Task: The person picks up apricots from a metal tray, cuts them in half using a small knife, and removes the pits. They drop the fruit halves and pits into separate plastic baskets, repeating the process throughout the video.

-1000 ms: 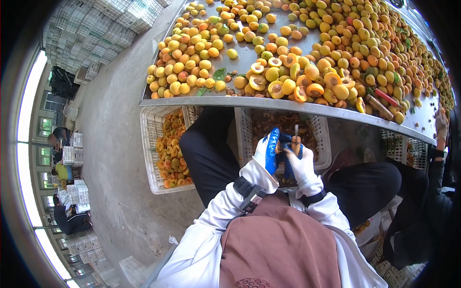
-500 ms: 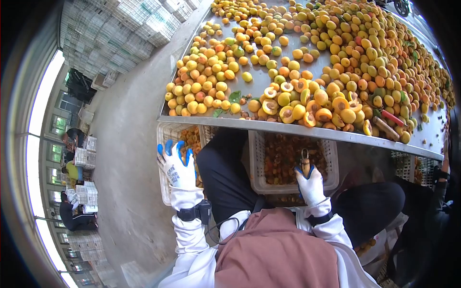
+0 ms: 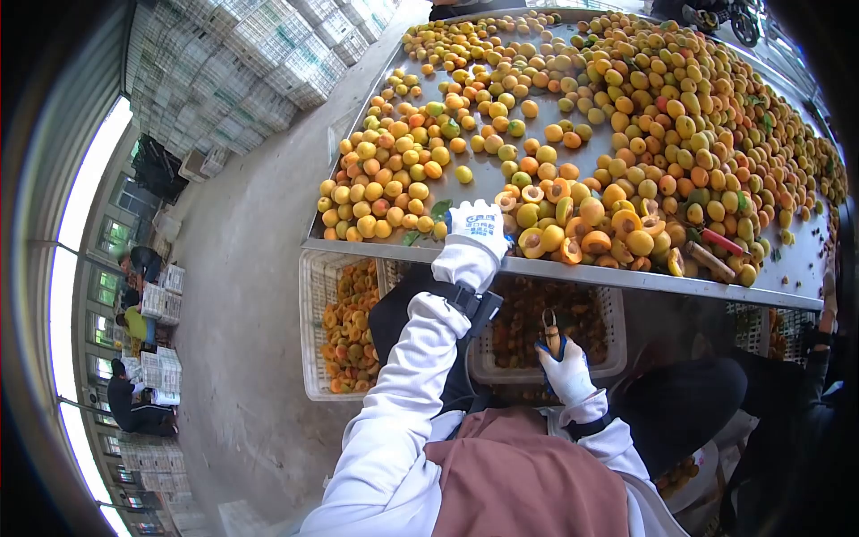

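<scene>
Though gloved, right grip around tool

**Slim wooden-handled tool with a metal loop in hand; round yellow-orange apricots spread and heaped**

The tool's tan handle sits in the grasp of the white-and-blue gloved right hand. Its narrow metal loop points away from the wearer, seen against the dark contents of a white perforated plastic crate.

The apricots, some tinged green or red, lie on a silver metal table, scattered toward the left and piled thickly on the right. Most are whole. Several near the front edge are cut open, orange flesh showing, a few with brown stones visible.
</scene>
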The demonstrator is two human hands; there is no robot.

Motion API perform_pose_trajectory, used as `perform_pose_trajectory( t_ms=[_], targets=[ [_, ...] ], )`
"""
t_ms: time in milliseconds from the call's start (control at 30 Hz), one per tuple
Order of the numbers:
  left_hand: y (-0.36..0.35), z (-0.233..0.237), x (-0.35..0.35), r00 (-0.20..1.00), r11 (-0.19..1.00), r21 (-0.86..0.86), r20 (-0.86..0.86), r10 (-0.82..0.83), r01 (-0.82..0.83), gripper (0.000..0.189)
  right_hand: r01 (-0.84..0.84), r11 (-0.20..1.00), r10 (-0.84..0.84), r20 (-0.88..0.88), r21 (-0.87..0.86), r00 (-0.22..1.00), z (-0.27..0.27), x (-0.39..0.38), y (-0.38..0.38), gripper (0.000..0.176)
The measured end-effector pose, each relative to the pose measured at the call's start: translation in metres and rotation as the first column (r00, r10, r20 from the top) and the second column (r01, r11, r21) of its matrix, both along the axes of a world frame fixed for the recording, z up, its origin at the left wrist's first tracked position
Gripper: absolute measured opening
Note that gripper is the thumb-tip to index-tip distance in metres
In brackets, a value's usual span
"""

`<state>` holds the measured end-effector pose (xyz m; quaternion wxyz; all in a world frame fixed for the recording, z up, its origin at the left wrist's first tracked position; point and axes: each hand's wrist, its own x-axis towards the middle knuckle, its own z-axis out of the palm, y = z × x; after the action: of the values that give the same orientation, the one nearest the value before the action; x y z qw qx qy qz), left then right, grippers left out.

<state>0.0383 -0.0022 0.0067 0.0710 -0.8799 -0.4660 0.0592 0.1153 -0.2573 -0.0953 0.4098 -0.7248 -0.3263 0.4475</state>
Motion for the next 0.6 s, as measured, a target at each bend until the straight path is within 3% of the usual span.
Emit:
perform_pose_trajectory(
  t_ms=[100, 133, 167, 233, 267, 300, 367, 400, 467, 600],
  targets=[
    [-0.008, -0.009, 0.007, 0.997, 0.996, 0.054, 0.054, 0.063, -0.065, 0.040, 0.012, 1.000, -0.012, -0.014, 0.013, 1.000, 0.000, -0.001, -0.001, 0.029],
    [-0.009, -0.014, 0.002, 0.984, 0.993, 0.108, 0.174, 0.031, -0.050, 0.037, 0.021, 0.999, -0.021, -0.015, 0.028, 1.000, 0.000, 0.000, -0.001, 0.028],
    [-0.008, -0.017, -0.001, 0.984, 0.993, 0.108, 0.176, 0.035, -0.055, 0.037, 0.030, 0.999, -0.029, -0.016, 0.044, 0.999, 0.000, 0.000, -0.001, 0.028],
    [-0.002, -0.020, -0.013, 0.844, 0.992, 0.010, 0.527, 0.099, -0.123, 0.031, 0.041, 0.998, -0.039, -0.044, 0.038, 0.998, 0.013, 0.001, -0.002, 0.028],
    [-0.002, -0.023, -0.021, 0.692, 0.997, -0.007, 0.720, 0.061, -0.082, 0.025, 0.055, 0.998, -0.053, -0.074, 0.030, 0.996, 0.018, -0.001, -0.002, 0.028],
    [-0.002, -0.021, -0.027, 0.588, 0.996, -0.081, 0.804, 0.084, -0.032, 0.022, 0.049, 0.998, -0.046, -0.076, 0.029, 0.996, 0.015, -0.002, -0.001, 0.028],
    [0.001, -0.020, -0.032, 0.724, 0.994, -0.048, 0.682, 0.105, -0.099, 0.030, 0.015, 0.998, -0.012, -0.052, 0.055, 0.999, 0.004, -0.002, -0.001, 0.028],
    [-0.002, -0.014, -0.030, 0.721, 0.994, -0.049, 0.684, 0.108, -0.102, 0.030, 0.012, 0.998, -0.009, -0.049, 0.054, 0.999, 0.000, -0.003, -0.001, 0.028],
    [-0.008, 0.000, -0.022, 0.937, 0.983, 0.057, 0.315, 0.149, -0.176, 0.045, -0.015, 0.997, 0.014, 0.022, 0.081, 1.000, -0.004, -0.004, -0.002, 0.028],
    [-0.002, -0.006, -0.013, 0.985, 0.996, -0.075, 0.161, 0.062, -0.050, 0.060, -0.018, 0.998, 0.016, 0.032, 0.063, 0.999, 0.003, -0.004, -0.001, 0.028]
  ],
)
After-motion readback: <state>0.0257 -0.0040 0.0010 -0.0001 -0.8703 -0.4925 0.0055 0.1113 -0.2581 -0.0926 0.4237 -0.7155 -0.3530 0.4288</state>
